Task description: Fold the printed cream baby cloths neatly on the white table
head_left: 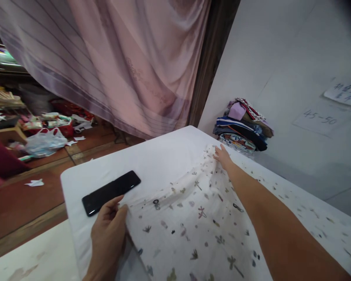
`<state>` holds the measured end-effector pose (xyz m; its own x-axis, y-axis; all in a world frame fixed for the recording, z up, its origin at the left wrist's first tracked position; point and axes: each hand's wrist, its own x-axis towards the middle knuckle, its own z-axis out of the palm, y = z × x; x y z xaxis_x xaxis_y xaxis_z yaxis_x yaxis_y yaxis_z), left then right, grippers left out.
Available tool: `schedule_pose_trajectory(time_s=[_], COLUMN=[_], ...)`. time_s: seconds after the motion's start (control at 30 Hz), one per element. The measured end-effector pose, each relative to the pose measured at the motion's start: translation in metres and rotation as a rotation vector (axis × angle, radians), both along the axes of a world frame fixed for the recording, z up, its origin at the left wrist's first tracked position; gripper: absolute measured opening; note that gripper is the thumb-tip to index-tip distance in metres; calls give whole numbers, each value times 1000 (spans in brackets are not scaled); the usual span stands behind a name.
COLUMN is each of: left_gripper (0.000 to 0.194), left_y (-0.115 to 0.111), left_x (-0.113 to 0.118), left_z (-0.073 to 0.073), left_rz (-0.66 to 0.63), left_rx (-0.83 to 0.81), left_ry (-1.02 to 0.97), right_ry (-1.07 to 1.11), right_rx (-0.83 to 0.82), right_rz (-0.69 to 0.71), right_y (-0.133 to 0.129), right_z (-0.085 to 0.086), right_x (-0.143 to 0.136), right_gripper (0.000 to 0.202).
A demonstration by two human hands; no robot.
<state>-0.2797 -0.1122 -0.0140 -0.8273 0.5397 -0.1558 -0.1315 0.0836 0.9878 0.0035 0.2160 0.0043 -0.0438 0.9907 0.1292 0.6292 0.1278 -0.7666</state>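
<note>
A white cloth (190, 230) printed with small plants and animals spreads over a white-covered table (163, 156). Its near-left corner is pinched between the thumb and fingers of my left hand (109, 228). Farther off, my right hand (222, 157) grips the far edge, where the fabric bunches into folds. The cloth is drawn up between both hands, and its lower part runs out of view. Just beyond my left hand lies a black phone (111, 192), flat with its dark face up.
Folded clothes (242, 127) are stacked against the white wall (280, 58) at the right. A pink curtain (140, 58) hangs behind the table. On the tiled floor at left are a plastic bag (46, 141), a red basket (68, 127) and paper scraps (35, 182).
</note>
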Motion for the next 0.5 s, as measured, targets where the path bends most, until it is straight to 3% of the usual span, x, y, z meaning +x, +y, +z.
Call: schedule_pose_trajectory(time_s=[0.13, 0.27, 0.4, 0.5], left_gripper=[42, 44, 43, 43], left_y=[1, 1, 0, 1], left_x=[0, 3, 6, 6], left_z=[2, 7, 9, 4], left_rz=[13, 4, 12, -7], left_rx=[-5, 20, -2, 18], left_ry=[16, 53, 138, 222], right_ry=[-20, -124, -233, -355], right_rx=[85, 139, 108, -16], right_rz=[-12, 70, 72, 81], right_y=[-47, -80, -69, -52], right_z=[-11, -3, 19, 26], right_x=[3, 1, -17, -41], right_gripper=[36, 26, 29, 22])
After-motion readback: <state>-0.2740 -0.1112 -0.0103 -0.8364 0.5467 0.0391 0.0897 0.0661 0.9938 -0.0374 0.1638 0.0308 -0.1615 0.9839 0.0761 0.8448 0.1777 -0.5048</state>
